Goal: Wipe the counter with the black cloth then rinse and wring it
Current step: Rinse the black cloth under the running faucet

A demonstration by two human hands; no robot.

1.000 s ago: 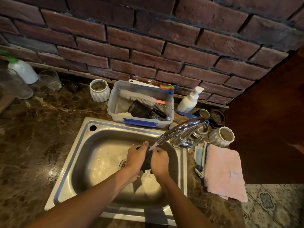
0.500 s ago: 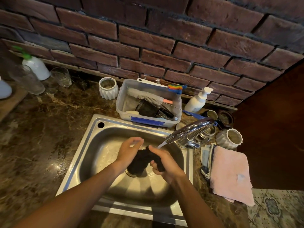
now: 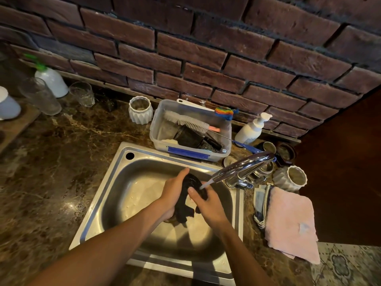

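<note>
The black cloth (image 3: 186,200) is bunched between both my hands over the steel sink (image 3: 115,182). My left hand (image 3: 174,191) grips its left side and my right hand (image 3: 208,202) grips its right side, thumb on top. The chrome tap (image 3: 241,167) reaches over from the right and a thin stream of water runs from its spout onto the top of the cloth. The cloth's lower corners hang down between my wrists. The dark marble counter (image 3: 51,162) surrounds the sink.
A clear plastic tub (image 3: 190,131) with brushes stands behind the sink. White ribbed jars (image 3: 140,109) (image 3: 291,178), a pump bottle (image 3: 250,130) and glasses (image 3: 82,97) line the brick wall. A pink towel (image 3: 291,223) lies right of the sink.
My hands have shifted on the cloth: it now hangs more upright between them, raised under the running water, with my left hand higher. The camera has swung slightly left.
</note>
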